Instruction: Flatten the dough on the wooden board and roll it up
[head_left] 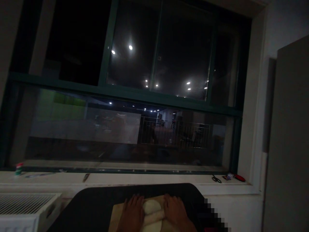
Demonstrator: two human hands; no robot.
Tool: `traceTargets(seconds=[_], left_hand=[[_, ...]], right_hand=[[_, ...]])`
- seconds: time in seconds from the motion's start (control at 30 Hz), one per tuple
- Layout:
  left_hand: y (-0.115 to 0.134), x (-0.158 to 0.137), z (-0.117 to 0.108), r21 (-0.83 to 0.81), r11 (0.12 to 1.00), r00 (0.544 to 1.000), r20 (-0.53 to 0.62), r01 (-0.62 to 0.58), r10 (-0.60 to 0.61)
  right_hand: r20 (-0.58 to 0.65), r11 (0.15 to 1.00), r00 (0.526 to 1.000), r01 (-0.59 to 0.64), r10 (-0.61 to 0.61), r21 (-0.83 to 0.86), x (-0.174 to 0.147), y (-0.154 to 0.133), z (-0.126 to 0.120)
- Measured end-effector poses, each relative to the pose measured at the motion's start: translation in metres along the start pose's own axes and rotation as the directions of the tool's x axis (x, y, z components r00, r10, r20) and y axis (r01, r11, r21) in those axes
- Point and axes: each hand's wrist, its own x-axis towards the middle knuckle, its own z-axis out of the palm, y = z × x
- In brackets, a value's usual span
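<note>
Dark window, sill behind black table [96, 206]. Dough [152, 214] on board [117, 214] at table's near edge. Left hand [132, 214] and right hand [175, 212] flank it, fingers flat, released, touching dough.

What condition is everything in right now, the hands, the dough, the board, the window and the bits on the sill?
left hand: flat, palm down, pressing the dough.
right hand: flat, palm down, pressing the dough.
dough: pale, partly rolled between the hands, on the board.
wooden board: lying flat on the dark table.
dark table: under the board.
window: shut, dark, reflecting ceiling lights.
scissors: lying on the sill; open or closed, cannot tell.
</note>
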Motion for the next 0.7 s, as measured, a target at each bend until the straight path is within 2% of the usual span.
traceTargets(seconds=[0.13,0.23,0.4,0.5,0.6,0.7], left_hand=[[-0.003,0.028,0.013,0.005,0.997,0.997,0.035,0.072,-0.072],[-0.009,0.034,0.020,-0.004,0.998,0.997,0.037,0.064,-0.064],[-0.016,0.019,0.031,-0.057,0.995,0.996,-0.001,-0.084,0.084],[-0.018,0.005,0.034,-0.071,0.987,0.988,-0.053,-0.147,0.143],[-0.018,-0.008,0.035,-0.099,0.980,0.985,-0.035,-0.174,0.172],[-0.019,-0.020,0.036,-0.134,0.966,0.975,-0.051,-0.221,0.216]], right_hand=[[0.052,0.996,0.995,0.081,-0.082,0.030,0.028,0.006,0.018],[0.070,0.994,0.992,0.099,-0.103,0.052,0.029,0.007,0.030],[0.006,0.989,0.991,0.135,-0.136,0.059,-0.002,0.005,0.032],[-0.040,0.997,0.996,0.076,-0.075,0.032,-0.025,0.004,0.037],[-0.028,1.000,1.000,0.014,-0.014,0.007,-0.044,0.008,0.055],[-0.071,0.999,0.997,-0.026,0.028,0.030,-0.059,0.015,0.081]])
